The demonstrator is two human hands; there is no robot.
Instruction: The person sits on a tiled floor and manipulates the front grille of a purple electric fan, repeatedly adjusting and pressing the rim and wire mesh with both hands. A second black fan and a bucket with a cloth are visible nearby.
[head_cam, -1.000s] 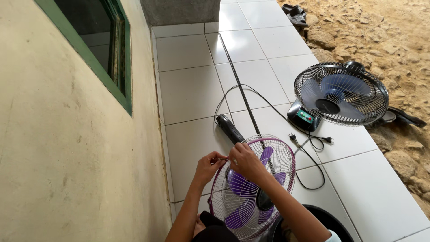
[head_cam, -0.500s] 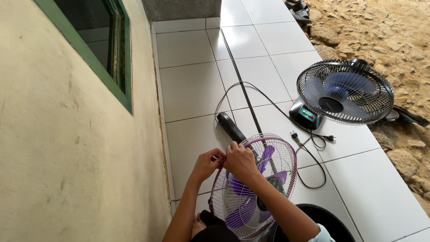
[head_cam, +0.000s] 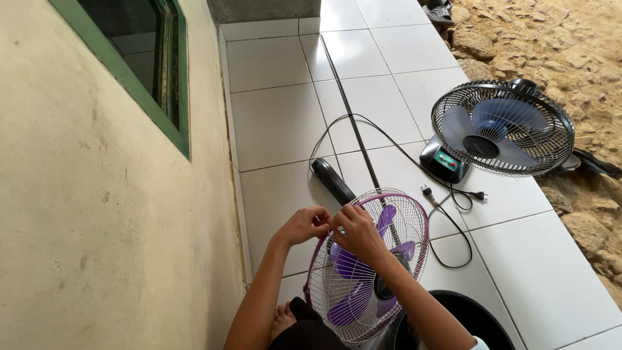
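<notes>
A small fan with purple blades and a purple-rimmed wire grille (head_cam: 372, 272) leans in my lap. My left hand (head_cam: 304, 225) and my right hand (head_cam: 356, 233) meet at the grille's upper left rim, fingers pinched together on it. Something small and shiny shows between my fingertips; I cannot tell what it is. A black power strip (head_cam: 332, 181) lies on the white tiles just beyond my hands, its cable (head_cam: 389, 139) looping away.
A second fan (head_cam: 502, 126) with blue blades, black grille and black base stands on the tiles at the right, its plug (head_cam: 478, 194) lying loose. A cream wall with a green window frame (head_cam: 139, 91) fills the left. Rocky dirt (head_cam: 570, 45) borders the tiles on the right.
My two hands have drawn closer together on the grille rim. The view has shifted slightly; the fans have not moved.
</notes>
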